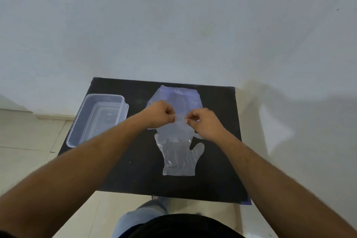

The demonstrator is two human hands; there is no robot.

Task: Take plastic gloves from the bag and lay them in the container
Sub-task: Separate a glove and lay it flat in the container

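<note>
A bluish clear plastic bag (178, 95) lies flat at the back middle of the black table (135, 170). A clear plastic glove (178, 157) stretches from the bag's near edge toward me, thumb to the right, cuff end nearest me. My left hand (159, 114) and my right hand (205, 122) both pinch thin clear plastic between them at the glove's far end, by the bag's opening; I cannot tell whether that film is glove or bag. The clear rectangular container (77, 133) stands at the table's left edge with nothing visible in it.
The black table is small and stands against a pale wall. Tiled floor shows to the left and below. My legs are at the table's near edge.
</note>
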